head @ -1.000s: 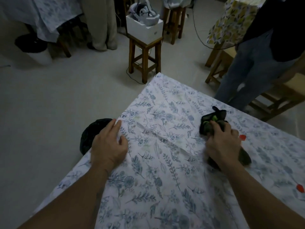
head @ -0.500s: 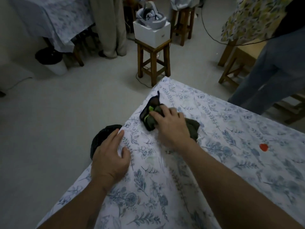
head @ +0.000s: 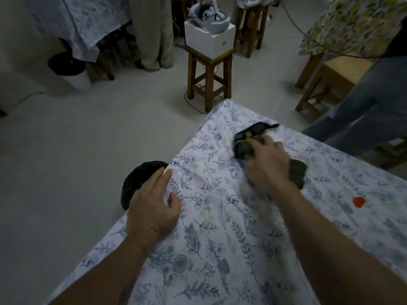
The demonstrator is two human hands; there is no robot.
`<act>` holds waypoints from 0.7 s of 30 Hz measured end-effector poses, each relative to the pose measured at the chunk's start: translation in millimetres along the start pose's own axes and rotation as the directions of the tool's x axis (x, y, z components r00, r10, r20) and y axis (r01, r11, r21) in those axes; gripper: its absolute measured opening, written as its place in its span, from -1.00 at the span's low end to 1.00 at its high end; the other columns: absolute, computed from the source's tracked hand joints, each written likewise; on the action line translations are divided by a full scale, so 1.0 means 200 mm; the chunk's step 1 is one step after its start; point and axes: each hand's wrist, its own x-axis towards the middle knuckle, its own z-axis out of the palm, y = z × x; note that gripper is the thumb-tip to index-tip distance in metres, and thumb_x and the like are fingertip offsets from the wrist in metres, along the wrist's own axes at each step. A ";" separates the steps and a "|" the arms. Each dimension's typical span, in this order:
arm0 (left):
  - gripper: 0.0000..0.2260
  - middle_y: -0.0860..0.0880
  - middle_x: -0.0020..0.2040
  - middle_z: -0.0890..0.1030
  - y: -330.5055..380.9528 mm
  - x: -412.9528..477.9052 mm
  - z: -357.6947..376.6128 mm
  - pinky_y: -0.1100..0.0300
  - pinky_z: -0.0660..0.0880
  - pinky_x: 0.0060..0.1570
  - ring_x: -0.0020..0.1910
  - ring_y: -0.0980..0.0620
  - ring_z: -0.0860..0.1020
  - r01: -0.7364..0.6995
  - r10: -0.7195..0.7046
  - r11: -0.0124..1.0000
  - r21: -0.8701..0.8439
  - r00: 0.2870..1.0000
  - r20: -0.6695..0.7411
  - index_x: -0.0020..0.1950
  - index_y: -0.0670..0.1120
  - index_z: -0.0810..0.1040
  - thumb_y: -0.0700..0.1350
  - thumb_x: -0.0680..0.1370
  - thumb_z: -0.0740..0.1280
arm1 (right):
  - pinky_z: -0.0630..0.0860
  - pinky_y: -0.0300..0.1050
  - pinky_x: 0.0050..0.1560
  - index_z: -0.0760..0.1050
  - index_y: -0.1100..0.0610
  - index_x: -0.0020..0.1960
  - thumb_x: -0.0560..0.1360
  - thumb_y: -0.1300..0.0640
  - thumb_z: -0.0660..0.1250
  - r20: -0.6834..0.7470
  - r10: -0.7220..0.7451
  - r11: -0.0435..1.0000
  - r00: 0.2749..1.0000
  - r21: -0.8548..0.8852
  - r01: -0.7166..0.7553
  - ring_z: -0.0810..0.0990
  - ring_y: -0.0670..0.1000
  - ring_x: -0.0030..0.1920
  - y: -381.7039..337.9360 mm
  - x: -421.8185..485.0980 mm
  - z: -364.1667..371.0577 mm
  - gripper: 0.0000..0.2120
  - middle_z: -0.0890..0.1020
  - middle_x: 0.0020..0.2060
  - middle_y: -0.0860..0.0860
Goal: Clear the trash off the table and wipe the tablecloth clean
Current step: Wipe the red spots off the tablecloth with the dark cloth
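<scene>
Left hand [head: 152, 205]: laid flat, fingers spread, on tablecloth [head: 220, 249] edge, nothing gripped | Right hand [head: 267, 164]: clenched on dark rag [head: 297, 172] pressed to cloth | Black bin bag [head: 137, 181]: just beyond left fingertips | Red scrap [head: 359, 202]: right of rag hand, apart

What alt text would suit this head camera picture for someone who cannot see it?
A person's right hand presses a dark cloth onto a leaf-patterned tablecloth, while the left hand lies flat near the table edge. A small red scrap lies to the right.
</scene>
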 end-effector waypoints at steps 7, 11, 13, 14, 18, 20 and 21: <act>-0.44 0.06 0.50 0.39 0.00 0.01 0.00 0.00 0.37 0.38 0.43 0.01 0.39 0.001 -0.001 1.000 -0.010 1.000 -0.003 0.49 0.08 0.39 0.09 0.47 0.20 | 0.32 0.11 0.12 0.37 -0.12 0.41 0.46 -0.01 0.31 0.030 -0.427 0.902 0.904 -0.054 0.429 0.37 0.17 0.22 -0.33 -0.14 0.16 -0.49 0.40 0.35 0.05; -0.44 0.05 0.49 0.41 0.01 0.00 -0.01 0.00 0.34 0.40 0.44 0.01 0.38 0.009 -0.009 0.999 -0.031 1.000 -0.009 0.48 0.06 0.41 0.07 0.46 0.21 | 0.27 0.17 0.22 0.33 -0.12 0.44 0.43 0.03 0.31 0.001 -0.270 0.961 0.963 -0.069 0.269 0.34 0.19 0.26 -0.19 -0.06 0.13 -0.43 0.37 0.36 0.07; -0.44 0.05 0.48 0.42 0.01 0.00 -0.02 0.02 0.34 0.40 0.43 0.02 0.39 0.013 -0.014 0.999 -0.037 1.000 -0.019 0.47 0.05 0.42 0.06 0.46 0.21 | 0.25 0.19 0.26 0.32 -0.12 0.45 0.44 0.06 0.31 -0.015 -0.112 0.993 0.994 -0.041 0.111 0.32 0.19 0.28 -0.10 -0.05 0.08 -0.42 0.36 0.36 0.08; -0.44 0.05 0.48 0.42 0.02 0.01 -0.02 0.02 0.35 0.40 0.43 0.02 0.39 0.011 -0.012 0.999 -0.039 1.000 -0.020 0.47 0.05 0.43 0.06 0.46 0.21 | 0.23 0.19 0.27 0.32 -0.12 0.45 0.45 0.07 0.31 -0.018 -0.032 0.999 0.999 -0.041 0.031 0.31 0.20 0.29 -0.04 -0.06 0.06 -0.43 0.36 0.36 0.08; -0.45 0.03 0.48 0.42 0.02 0.00 -0.02 0.00 0.35 0.39 0.42 -0.01 0.39 0.003 -0.003 0.999 -0.047 1.000 -0.004 0.47 0.05 0.42 0.07 0.46 0.19 | 0.23 0.20 0.28 0.30 -0.12 0.46 0.47 0.05 0.33 0.006 0.233 0.968 0.972 -0.097 -0.232 0.28 0.23 0.31 0.24 -0.13 -0.03 -0.43 0.31 0.41 0.08; -0.44 0.03 0.49 0.40 0.01 0.00 -0.02 -0.02 0.35 0.39 0.42 -0.02 0.39 0.002 -0.002 0.999 -0.046 1.000 0.008 0.48 0.05 0.40 0.08 0.46 0.18 | 0.27 0.20 0.29 0.30 -0.11 0.46 0.47 0.01 0.36 0.012 0.272 0.950 0.962 -0.164 -0.267 0.30 0.25 0.30 0.32 -0.21 -0.06 -0.42 0.33 0.41 0.09; -0.44 0.03 0.49 0.40 0.01 0.00 -0.03 -0.03 0.35 0.38 0.41 -0.03 0.40 -0.007 0.007 0.999 -0.044 1.000 0.016 0.48 0.04 0.39 0.08 0.47 0.17 | 0.29 0.19 0.28 0.31 -0.10 0.46 0.47 -0.02 0.37 0.012 0.263 0.949 0.965 -0.182 -0.257 0.32 0.25 0.29 0.33 -0.27 -0.08 -0.42 0.35 0.40 0.10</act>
